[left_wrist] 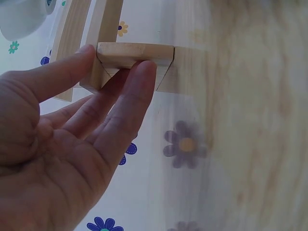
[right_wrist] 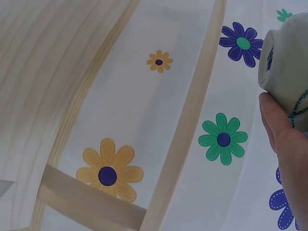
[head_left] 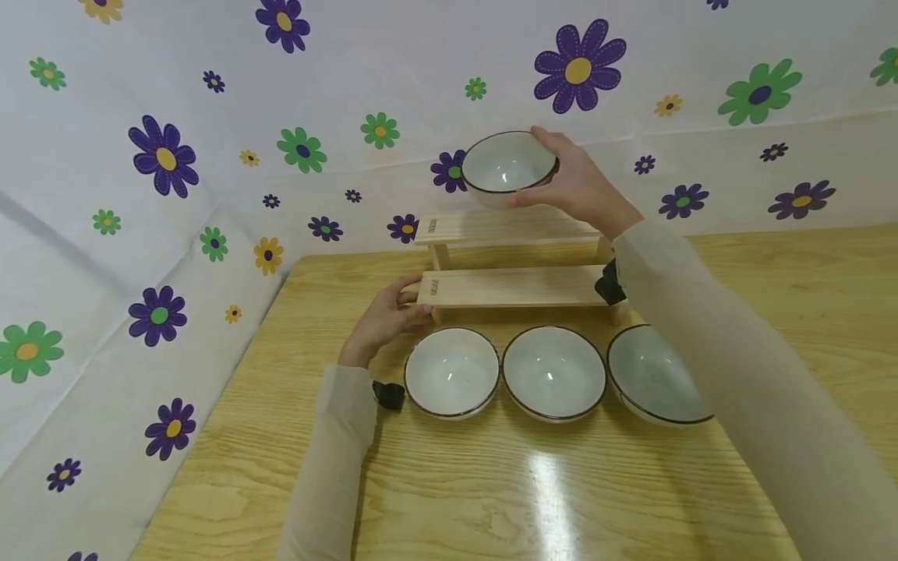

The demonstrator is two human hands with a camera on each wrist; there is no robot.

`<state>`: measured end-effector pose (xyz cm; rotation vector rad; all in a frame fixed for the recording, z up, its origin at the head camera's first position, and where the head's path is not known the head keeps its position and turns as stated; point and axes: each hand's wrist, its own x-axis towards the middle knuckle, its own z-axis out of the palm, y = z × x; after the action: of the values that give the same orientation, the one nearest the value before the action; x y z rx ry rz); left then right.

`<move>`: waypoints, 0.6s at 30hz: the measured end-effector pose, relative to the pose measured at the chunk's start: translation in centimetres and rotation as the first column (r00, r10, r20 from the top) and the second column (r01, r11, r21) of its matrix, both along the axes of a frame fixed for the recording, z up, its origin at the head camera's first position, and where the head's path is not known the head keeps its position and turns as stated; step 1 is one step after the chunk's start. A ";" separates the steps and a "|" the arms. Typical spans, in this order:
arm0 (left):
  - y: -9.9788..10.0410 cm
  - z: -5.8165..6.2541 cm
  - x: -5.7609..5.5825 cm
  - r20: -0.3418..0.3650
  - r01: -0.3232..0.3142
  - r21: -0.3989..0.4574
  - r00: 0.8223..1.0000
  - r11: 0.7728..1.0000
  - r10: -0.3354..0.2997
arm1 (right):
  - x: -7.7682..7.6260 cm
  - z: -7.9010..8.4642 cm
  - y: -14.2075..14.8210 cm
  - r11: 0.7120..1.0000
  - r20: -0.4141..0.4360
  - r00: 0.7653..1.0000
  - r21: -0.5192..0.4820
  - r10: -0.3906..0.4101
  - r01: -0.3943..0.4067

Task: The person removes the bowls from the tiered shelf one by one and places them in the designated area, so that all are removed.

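My right hand (head_left: 578,187) holds a white bowl with a dark rim (head_left: 501,165), thumb on its near side and fingers at the far rim. The bowl is tilted slightly toward me, above the upper board (head_left: 501,226) of a two-step wooden rack. In the right wrist view the bowl's outside (right_wrist: 291,62) and foot show at the right edge. My left hand (head_left: 384,318) grips the left end of the rack's lower board (head_left: 519,287). The left wrist view has its thumb on the board's edge and its fingers (left_wrist: 144,79) against the end support.
Three more such bowls, a left one (head_left: 452,372), a middle one (head_left: 554,374) and a right one (head_left: 655,378), stand in a row before the rack. My right sleeve covers part of the right one. Behind the wooden table (head_left: 449,483) hangs a flower-patterned cloth (head_left: 393,70).
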<state>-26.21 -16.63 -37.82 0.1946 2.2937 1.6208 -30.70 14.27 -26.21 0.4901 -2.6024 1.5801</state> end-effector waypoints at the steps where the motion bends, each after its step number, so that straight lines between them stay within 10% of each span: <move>1: 0.0 0.0 0.0 -0.002 0.000 0.000 1.000 1.000 0.000 | 0.1 0.0 0.1 1.000 -0.002 1.000 0.005 -0.003 0.003; 18: -0.2 0.2 0.3 -0.008 0.009 0.007 1.000 1.000 -0.008 | 2.3 0.2 1.7 0.999 -0.035 0.999 0.039 0.021 -0.020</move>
<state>-25.91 -16.78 -37.58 0.2123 2.2899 1.6270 -28.42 15.96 -26.06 0.5442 -2.6145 1.5154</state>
